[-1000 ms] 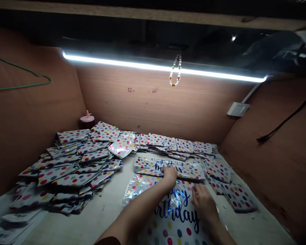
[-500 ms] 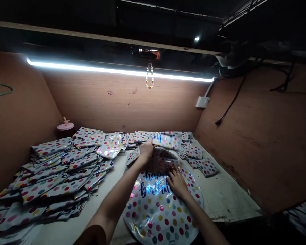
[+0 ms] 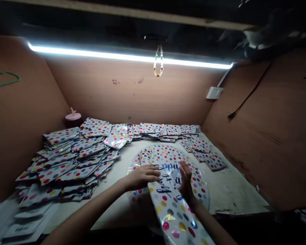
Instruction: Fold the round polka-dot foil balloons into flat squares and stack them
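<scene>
A flat foil balloon point(image 3: 165, 217) with coloured dots and dark blue script lies in front of me. Its near part forms a long strip that hangs past the table's front edge, while the rounded far part point(image 3: 153, 153) rests on the table. My left hand point(image 3: 144, 175) presses palm down on the left side of the strip, fingers stretched out. On the other side, my right hand point(image 3: 185, 180) is at the strip's right edge, fingers raised and apart. How the layers lie beneath my hands is hidden.
Folded dotted foil packets point(image 3: 73, 160) are heaped on the left, with more in a row point(image 3: 165, 129) at the back wall and a small pile point(image 3: 211, 160) at right. White papers point(image 3: 28, 217) lie front left. A pink-lidded cup point(image 3: 73, 117) stands in the back left corner.
The dotted piece my left hand held up at the back is no longer raised. A strip now hangs toward me over the front edge. My left hand has come down onto the foil.
</scene>
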Tool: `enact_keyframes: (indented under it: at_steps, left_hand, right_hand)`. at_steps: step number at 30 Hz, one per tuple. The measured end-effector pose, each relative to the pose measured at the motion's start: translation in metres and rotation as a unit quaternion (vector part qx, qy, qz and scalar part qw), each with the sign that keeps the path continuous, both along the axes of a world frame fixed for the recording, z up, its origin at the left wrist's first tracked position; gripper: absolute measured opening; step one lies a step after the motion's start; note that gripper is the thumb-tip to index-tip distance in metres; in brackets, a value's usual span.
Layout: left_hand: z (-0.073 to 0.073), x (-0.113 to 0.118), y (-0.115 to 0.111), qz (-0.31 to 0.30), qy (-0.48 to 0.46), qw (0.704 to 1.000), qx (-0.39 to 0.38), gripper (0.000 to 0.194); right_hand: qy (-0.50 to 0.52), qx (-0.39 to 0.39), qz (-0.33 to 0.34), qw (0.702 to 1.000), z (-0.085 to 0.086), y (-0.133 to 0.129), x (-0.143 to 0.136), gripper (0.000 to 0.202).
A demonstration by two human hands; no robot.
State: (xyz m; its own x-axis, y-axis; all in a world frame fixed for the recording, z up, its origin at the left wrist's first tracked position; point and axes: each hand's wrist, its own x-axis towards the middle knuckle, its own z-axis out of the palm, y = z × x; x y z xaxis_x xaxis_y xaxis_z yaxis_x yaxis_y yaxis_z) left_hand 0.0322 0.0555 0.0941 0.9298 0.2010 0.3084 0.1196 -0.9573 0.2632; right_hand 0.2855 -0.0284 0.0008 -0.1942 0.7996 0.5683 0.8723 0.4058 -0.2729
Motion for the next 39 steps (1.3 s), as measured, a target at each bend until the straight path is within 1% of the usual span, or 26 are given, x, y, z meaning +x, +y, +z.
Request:
enact_keyframes:
  at_steps: [2,3,4,5,6,7,8,10,12,13,14,15,16,17,18,19,20,22,24,29,34,35,36,37,38,39]
  left_hand:
    - [-0.043,-0.005,-0.02,0.04,0.037,0.998,0.024,0.042]
    - [-0.063,-0.009,-0.031,0.062,0.04,0.997,0.034,0.042]
    - [-0.08,-0.012,-0.043,0.081,0.038,0.995,0.038,0.039]
    - [-0.094,-0.016,-0.056,0.098,0.033,0.994,0.037,0.037]
    - [-0.104,-0.019,-0.068,0.118,0.025,0.992,0.031,0.035]
    - [-0.112,-0.022,-0.079,0.144,0.015,0.989,0.021,0.034]
    - [-0.116,-0.025,-0.089,0.176,0.004,0.984,0.007,0.035]
    - [-0.116,-0.028,-0.101,0.23,-0.026,0.972,-0.044,0.035]
    - [-0.108,-0.028,-0.102,0.283,-0.063,0.947,-0.142,0.03]
    - [-0.102,-0.026,-0.1,0.318,-0.077,0.924,-0.198,0.028]
    - [-0.098,-0.022,-0.097,0.364,-0.082,0.895,-0.245,0.028]
    - [-0.094,-0.018,-0.093,0.418,-0.079,0.862,-0.277,0.029]
    - [-0.092,-0.012,-0.09,0.475,-0.07,0.828,-0.29,0.028]
    - [-0.091,-0.005,-0.087,0.527,-0.06,0.798,-0.287,0.027]
    - [-0.092,0.001,-0.085,0.568,-0.054,0.774,-0.273,0.026]
    - [-0.094,0.007,-0.085,0.598,-0.055,0.758,-0.254,0.03]
    - [-0.096,0.012,-0.085,0.612,-0.065,0.752,-0.236,0.035]
    - [-0.1,0.016,-0.089,0.604,-0.099,0.761,-0.215,0.044]
    - [-0.101,0.014,-0.094,0.582,-0.124,0.771,-0.226,0.048]
    - [-0.097,-0.006,-0.104,0.528,-0.122,0.776,-0.322,0.058]
    - [-0.1,-0.024,-0.109,0.428,-0.146,0.783,-0.427,0.077]
    - [-0.099,-0.025,-0.111,0.426,-0.146,0.786,-0.424,0.083]
    - [-0.096,-0.024,-0.113,0.444,-0.151,0.789,-0.397,0.088]
    - [-0.093,-0.021,-0.114,0.474,-0.159,0.795,-0.343,0.09]
    - [-0.09,-0.017,-0.115,0.5,-0.163,0.806,-0.271,0.086]
    - [-0.087,-0.012,-0.116,0.511,-0.155,0.822,-0.198,0.077]
  right_hand:
    - [-0.048,0.016,0.129,0.99,-0.002,-0.016,-0.012,0.034]
    - [-0.072,0.011,0.192,0.979,-0.004,-0.024,-0.017,0.034]
    - [-0.088,-0.004,0.237,0.967,-0.006,-0.031,-0.021,0.035]
    - [-0.094,-0.025,0.254,0.962,-0.01,-0.037,-0.024,0.036]
    - [-0.089,-0.045,0.249,0.963,-0.014,-0.042,-0.026,0.037]
    - [-0.078,-0.064,0.235,0.967,-0.017,-0.047,-0.026,0.038]
    - [-0.061,-0.08,0.224,0.969,-0.019,-0.05,-0.027,0.038]
    - [-0.002,-0.115,0.214,0.97,-0.02,-0.052,-0.027,0.034]
    - [0.09,-0.178,0.185,0.962,-0.013,-0.047,-0.029,0.029]
    - [0.137,-0.22,0.154,0.953,-0.008,-0.043,-0.032,0.029]
    - [0.174,-0.265,0.112,0.942,-0.001,-0.037,-0.036,0.03]
    - [0.19,-0.311,0.056,0.93,0.004,-0.029,-0.041,0.032]
    - [0.186,-0.35,-0.008,0.918,0.01,-0.021,-0.047,0.032]
    - [0.167,-0.377,-0.068,0.909,0.014,-0.013,-0.054,0.032]
    - [0.14,-0.393,-0.12,0.901,0.016,-0.005,-0.06,0.03]
    - [0.114,-0.402,-0.164,0.893,0.017,0.002,-0.067,0.028]
    - [0.095,-0.405,-0.197,0.887,0.016,0.008,-0.073,0.028]
    - [0.083,-0.402,-0.229,0.883,0.014,0.015,-0.082,0.034]
    - [0.08,-0.398,-0.238,0.882,0.011,0.016,-0.085,0.041]
    - [0.084,-0.387,-0.209,0.894,0.011,0.008,-0.083,0.044]
    - [0.062,-0.395,-0.206,0.893,0.012,0.003,-0.081,0.04]
    - [0.056,-0.399,-0.201,0.893,0.012,0.004,-0.081,0.039]
    - [0.05,-0.403,-0.194,0.893,0.012,0.005,-0.081,0.039]
    - [0.044,-0.408,-0.186,0.893,0.012,0.006,-0.082,0.038]
    - [0.036,-0.411,-0.18,0.893,0.013,0.007,-0.083,0.037]
    - [0.028,-0.413,-0.175,0.893,0.013,0.008,-0.084,0.037]
